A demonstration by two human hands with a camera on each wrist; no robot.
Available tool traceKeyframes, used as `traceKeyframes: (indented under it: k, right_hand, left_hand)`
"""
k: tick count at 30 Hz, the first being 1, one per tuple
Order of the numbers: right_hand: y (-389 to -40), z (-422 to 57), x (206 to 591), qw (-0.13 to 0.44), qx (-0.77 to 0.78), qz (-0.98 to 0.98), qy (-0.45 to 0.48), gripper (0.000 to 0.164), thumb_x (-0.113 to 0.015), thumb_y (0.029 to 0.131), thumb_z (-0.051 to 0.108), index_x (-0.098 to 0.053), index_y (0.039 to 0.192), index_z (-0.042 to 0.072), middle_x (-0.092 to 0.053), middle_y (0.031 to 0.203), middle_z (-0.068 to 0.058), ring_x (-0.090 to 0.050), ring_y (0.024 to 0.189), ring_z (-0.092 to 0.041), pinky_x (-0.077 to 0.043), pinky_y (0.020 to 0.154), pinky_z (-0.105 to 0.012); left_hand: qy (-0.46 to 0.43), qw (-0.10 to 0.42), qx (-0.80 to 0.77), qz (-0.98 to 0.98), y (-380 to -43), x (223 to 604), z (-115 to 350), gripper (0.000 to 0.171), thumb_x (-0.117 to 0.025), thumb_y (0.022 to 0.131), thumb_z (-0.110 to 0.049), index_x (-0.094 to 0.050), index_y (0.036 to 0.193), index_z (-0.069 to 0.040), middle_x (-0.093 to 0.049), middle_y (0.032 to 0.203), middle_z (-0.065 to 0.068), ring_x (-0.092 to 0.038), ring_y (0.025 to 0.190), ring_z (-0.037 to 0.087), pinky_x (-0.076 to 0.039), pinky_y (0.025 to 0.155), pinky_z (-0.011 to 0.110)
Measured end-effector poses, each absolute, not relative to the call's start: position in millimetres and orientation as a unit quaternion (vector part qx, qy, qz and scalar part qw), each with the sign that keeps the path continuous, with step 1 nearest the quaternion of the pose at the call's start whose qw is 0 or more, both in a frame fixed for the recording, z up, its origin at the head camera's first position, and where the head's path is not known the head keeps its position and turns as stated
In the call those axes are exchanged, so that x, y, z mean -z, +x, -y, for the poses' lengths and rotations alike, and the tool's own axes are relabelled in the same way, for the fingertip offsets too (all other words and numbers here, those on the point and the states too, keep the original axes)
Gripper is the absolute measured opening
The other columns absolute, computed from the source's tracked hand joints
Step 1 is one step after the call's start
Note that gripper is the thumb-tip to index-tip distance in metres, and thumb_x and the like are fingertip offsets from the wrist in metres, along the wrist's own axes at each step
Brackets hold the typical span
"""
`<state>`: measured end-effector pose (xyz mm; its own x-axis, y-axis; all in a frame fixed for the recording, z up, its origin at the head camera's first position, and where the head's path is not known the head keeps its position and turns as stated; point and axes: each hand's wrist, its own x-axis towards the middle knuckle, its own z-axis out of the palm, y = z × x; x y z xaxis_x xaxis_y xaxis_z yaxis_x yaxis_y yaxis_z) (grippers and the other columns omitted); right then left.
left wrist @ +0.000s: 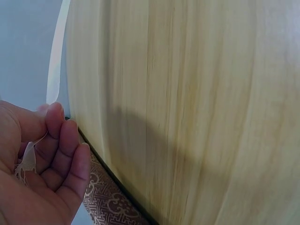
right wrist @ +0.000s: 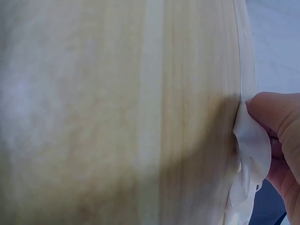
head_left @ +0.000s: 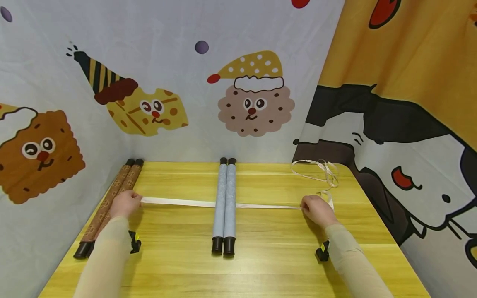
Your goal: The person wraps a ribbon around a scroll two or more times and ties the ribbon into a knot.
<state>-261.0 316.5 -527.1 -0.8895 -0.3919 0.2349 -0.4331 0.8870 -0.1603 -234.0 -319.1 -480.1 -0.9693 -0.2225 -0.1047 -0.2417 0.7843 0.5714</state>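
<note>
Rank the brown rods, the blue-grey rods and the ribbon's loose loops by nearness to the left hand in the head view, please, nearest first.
1. Brown rods: right by the left hand, along the left side.
2. Blue-grey rods: to that hand's right, near the middle of the table.
3. Loose loops: far right, toward the back.

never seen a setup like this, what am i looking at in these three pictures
There is no robot here, just a person's bare left hand and right hand. The wide picture comes from a camera worn on the head; the other two from cameras on each wrist. On the wooden table lie two blue-grey rolls in the middle and two brown patterned rolls at the left. The hands pinch a white ribbon, stretched between them and passing under the blue-grey rolls; more ribbon lies in loose loops beyond the right hand.
</note>
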Motion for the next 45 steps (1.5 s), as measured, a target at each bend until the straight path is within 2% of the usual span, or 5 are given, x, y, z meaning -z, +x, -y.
traceKeyframes:
  k: [20, 29, 38, 42, 45]
  right_hand:
    - [-261, -314, 530, 0.096, -0.101, 0.969, 0.205, 0.015, -0.075, 0.080, 0.002, -0.064, 0.079, 0.012, -0.053, 0.073, 0.003, -0.048, 0.067, -0.015, -0.045, 0.062, -0.035]
    - [-259, -316, 529, 0.106, -0.099, 0.966, 0.214, 0.016, -0.075, 0.080, 0.000, -0.064, 0.079, 0.011, -0.054, 0.075, 0.003, -0.050, 0.068, -0.016, -0.046, 0.062, -0.035]
    - [-261, -314, 529, 0.094, -0.109, 0.968, 0.206, 0.014, -0.076, 0.081, 0.002, -0.065, 0.080, 0.011, -0.055, 0.074, 0.002, -0.049, 0.067, -0.015, -0.046, 0.062, -0.035]
    - [-261, -315, 530, 0.093, -0.109, 0.968, 0.204, 0.014, -0.077, 0.081, 0.002, -0.066, 0.080, 0.011, -0.055, 0.074, 0.003, -0.050, 0.068, -0.015, -0.046, 0.063, -0.035]
    - [-261, -315, 530, 0.091, -0.108, 0.969, 0.202, 0.014, -0.077, 0.081, 0.003, -0.066, 0.080, 0.011, -0.055, 0.075, 0.003, -0.050, 0.068, -0.015, -0.046, 0.062, -0.035]
  left_hand:
    - [-0.185, 0.011, -0.278, -0.943, -239, 485, 325, 0.025, -0.047, 0.101, -0.018, -0.058, 0.097, 0.005, -0.061, 0.086, 0.021, -0.055, 0.073, 0.033, -0.044, 0.059, 0.044]
    - [-0.090, -0.045, -0.214, -0.972, -251, 489, 286, 0.039, -0.055, 0.098, -0.015, -0.056, 0.123, 0.014, -0.058, 0.118, 0.036, -0.056, 0.102, 0.053, -0.049, 0.078, 0.062]
    - [0.056, -0.013, -0.237, -0.970, -261, 503, 228, 0.030, -0.066, 0.094, -0.010, -0.065, 0.116, 0.010, -0.065, 0.111, 0.026, -0.061, 0.102, 0.042, -0.050, 0.086, 0.054]
    - [0.096, -0.005, -0.227, -0.969, -262, 507, 209, 0.024, -0.072, 0.089, -0.010, -0.069, 0.106, 0.007, -0.068, 0.100, 0.019, -0.064, 0.093, 0.035, -0.052, 0.082, 0.049]
    - [0.112, 0.009, -0.213, -0.970, -263, 507, 201, 0.012, -0.074, 0.085, -0.007, -0.067, 0.087, 0.003, -0.063, 0.083, 0.011, -0.058, 0.076, 0.025, -0.050, 0.070, 0.042]
